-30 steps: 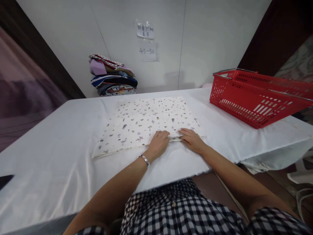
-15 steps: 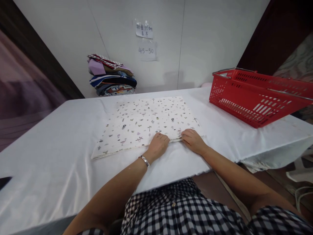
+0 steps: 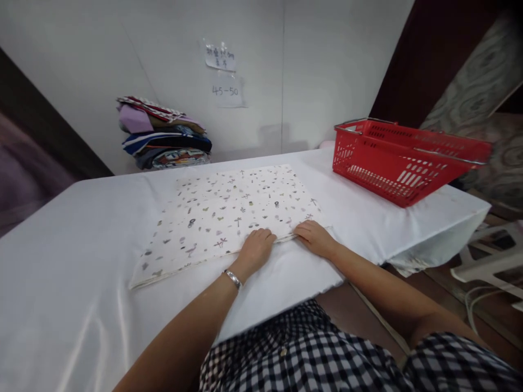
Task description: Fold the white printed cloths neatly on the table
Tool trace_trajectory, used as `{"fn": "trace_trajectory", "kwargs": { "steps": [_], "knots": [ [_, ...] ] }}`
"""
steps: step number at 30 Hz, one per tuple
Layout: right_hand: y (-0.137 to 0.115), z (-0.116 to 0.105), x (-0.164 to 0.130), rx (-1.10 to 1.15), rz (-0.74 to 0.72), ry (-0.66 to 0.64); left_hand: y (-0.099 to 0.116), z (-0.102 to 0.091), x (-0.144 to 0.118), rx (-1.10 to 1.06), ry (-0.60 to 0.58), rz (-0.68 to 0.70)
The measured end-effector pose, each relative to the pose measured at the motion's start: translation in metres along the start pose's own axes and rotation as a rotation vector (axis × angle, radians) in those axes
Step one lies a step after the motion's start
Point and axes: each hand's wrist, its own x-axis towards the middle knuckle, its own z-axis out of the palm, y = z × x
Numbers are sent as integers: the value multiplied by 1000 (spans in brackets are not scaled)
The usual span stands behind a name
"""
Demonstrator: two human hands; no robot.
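A folded white cloth (image 3: pixel 223 209), printed with small birds, palm trees and other motifs, lies flat in several layers. Along its near edge my left hand (image 3: pixel 257 247) is closed, fingers curled over the layers and a silver bracelet at the wrist. A short way to the right, my right hand (image 3: pixel 314 238) pinches the same edge near the cloth's near right corner. The undersides of both hands and the thumbs are mostly hidden.
A white-covered table (image 3: pixel 90 234) carries it all. At the back left, a pile of folded fabrics (image 3: pixel 165 133) rests against the wall. A red plastic basket (image 3: pixel 400 163) stands at the right. Paper signs (image 3: pixel 224 90) hang on the wall; a white plastic stool (image 3: pixel 490 256) is at the lower right.
The view has turned a little to the right, so the cloth, pile and basket appear further left. Both hands keep their hold on the near edge, with little visible movement.
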Motion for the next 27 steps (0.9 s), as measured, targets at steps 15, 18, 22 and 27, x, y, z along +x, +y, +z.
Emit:
{"fn": "trace_trajectory", "kwargs": {
  "steps": [15, 18, 22, 27],
  "knots": [
    [63, -44, -61, 200, 909, 115, -2, 2, 0, -82, 57, 16],
    [60, -52, -43, 76, 985, -144, -2, 3, 0, -91, 54, 14],
    [61, -54, -23, -50, 1003, -291, -2, 5, -1, -91, 48, 6],
    [66, -47, -14, -88, 1013, -324, -1, 3, -3, -130, 70, -1]
  ]
}}
